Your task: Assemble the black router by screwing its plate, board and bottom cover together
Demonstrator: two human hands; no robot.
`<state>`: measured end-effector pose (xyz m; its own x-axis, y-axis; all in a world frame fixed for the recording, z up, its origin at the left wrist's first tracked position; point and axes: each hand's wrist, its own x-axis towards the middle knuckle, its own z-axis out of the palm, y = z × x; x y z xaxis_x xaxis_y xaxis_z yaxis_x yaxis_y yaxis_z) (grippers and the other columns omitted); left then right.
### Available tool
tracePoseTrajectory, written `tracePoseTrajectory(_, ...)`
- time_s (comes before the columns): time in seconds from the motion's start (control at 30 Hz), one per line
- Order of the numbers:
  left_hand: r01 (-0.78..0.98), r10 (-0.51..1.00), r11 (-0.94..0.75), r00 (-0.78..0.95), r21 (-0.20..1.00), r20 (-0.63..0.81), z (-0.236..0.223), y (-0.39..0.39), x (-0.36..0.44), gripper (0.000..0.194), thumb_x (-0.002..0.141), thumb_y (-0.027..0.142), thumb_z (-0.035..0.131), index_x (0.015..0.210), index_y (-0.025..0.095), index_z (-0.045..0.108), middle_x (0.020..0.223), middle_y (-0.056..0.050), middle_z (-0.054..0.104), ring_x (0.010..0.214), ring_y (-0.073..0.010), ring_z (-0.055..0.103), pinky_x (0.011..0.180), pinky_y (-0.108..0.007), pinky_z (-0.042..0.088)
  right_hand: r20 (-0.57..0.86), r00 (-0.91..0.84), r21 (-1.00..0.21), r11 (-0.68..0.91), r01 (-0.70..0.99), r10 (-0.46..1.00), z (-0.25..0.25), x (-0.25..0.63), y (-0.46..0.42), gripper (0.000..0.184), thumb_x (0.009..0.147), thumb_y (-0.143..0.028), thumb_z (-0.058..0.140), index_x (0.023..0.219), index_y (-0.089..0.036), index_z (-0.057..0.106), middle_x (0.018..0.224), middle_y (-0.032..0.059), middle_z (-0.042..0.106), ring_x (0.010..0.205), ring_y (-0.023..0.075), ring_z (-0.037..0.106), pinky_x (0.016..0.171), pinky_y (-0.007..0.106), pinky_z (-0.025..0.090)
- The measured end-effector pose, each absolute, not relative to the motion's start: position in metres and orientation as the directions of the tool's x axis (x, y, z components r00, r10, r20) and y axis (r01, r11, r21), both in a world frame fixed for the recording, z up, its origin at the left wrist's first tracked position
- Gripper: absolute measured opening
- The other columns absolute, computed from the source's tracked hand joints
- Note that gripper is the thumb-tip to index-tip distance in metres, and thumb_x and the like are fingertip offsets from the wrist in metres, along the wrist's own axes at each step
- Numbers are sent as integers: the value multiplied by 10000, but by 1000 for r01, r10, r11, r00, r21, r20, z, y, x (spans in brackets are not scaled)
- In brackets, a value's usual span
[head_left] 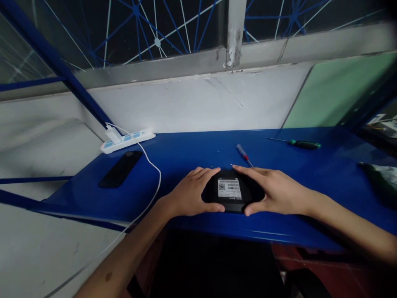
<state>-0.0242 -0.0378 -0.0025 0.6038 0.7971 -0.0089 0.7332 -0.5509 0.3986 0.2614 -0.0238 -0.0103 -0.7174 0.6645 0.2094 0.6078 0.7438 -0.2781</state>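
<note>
- A black box (229, 191) is held label-up near the counter's (186, 147) six-o'clock edge.
- It is clasped between half-curled left hand (192, 192) (nine o'clock) and right hand (276, 191) (three).
- Steadying is apparently underway; even pressure is needed next.

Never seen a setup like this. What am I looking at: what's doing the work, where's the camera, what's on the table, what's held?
No robot here: the work is done by a person's two bare hands. The single picture comes from a camera worn on that person's head, looking forward and down.

The left hand and right hand grip a black device from either side, its white printed label facing up.

On the blue table, a dark phone and a white power strip lie to the left. A clear-handled screwdriver lies just beyond the right hand, and a green-and-black screwdriver farther right.
</note>
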Motion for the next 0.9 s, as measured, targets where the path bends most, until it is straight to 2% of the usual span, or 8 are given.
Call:
tracePoseTrajectory(0.17,681,773,-588,632,436,57,-12,-38,-26,948,765,689,701,1500,208,346,1529,-148,417,1398,-361,396,1168,-574,329,243,-715,-288,753,592,655,-14,263,-22,1060,701,-748,690,1541,-200,351,1461,144,568,1275,359,603,991,507,564)
tracePoseTrajectory(0.23,664,765,-605,639,440,88,-15,-40,-27,914,780,646,705,1498,210,345,1541,-145,395,1404,-360,383,1168,-572,337,257,-709,-291,752,591,657,-17,264,-19,951,756,-704,676,1521,-217,386,1454,121,580,1280,336,602,1011,498,551)
tracePoseTrajectory(0.37,656,760,-617,640,434,113,-17,-44,-25,858,809,564,700,1496,194,342,1555,-149,374,1412,-352,370,1169,-559,347,307,-593,-322,668,671,744,-20,268,-9,607,921,-569,555,1422,-228,512,1340,105,665,1180,281,665,983,474,558)
tracePoseTrajectory(0.47,647,751,-633,646,426,136,-16,-46,-24,826,833,540,678,1494,175,344,1555,-154,374,1408,-345,373,1170,-546,350,355,-458,-375,573,729,815,-19,274,-2,499,943,-529,531,1337,-227,584,1210,92,721,1075,268,698,900,456,581)
tracePoseTrajectory(0.63,628,744,-643,647,438,164,-16,-46,-23,827,832,563,662,1490,165,356,1551,-149,386,1384,-344,400,1167,-536,355,352,-323,-427,458,780,879,-20,280,17,470,928,-533,532,1255,-211,637,1075,90,751,889,264,718,707,405,581)
tracePoseTrajectory(0.7,631,750,-634,642,448,157,-17,-45,-23,843,834,585,647,1498,160,348,1570,-153,361,1401,-346,385,1173,-534,347,332,-294,-427,420,800,897,-22,279,30,478,918,-558,524,1228,-218,654,1054,93,759,816,266,717,709,421,569)
tracePoseTrajectory(0.8,637,756,-623,639,454,142,-19,-45,-24,880,844,630,614,1529,174,302,1610,-154,300,1447,-355,328,1181,-560,319,271,-286,-410,379,830,919,-26,273,54,474,921,-535,502,1247,-217,638,1054,94,767,876,290,717,763,436,552)
tracePoseTrajectory(0.9,632,749,-631,647,450,143,-21,-45,-24,901,844,663,598,1542,186,284,1622,-144,285,1466,-350,299,1186,-568,303,202,-255,-367,315,875,945,-30,262,80,468,892,-518,529,1217,-203,647,989,110,772,847,295,717,735,422,534)
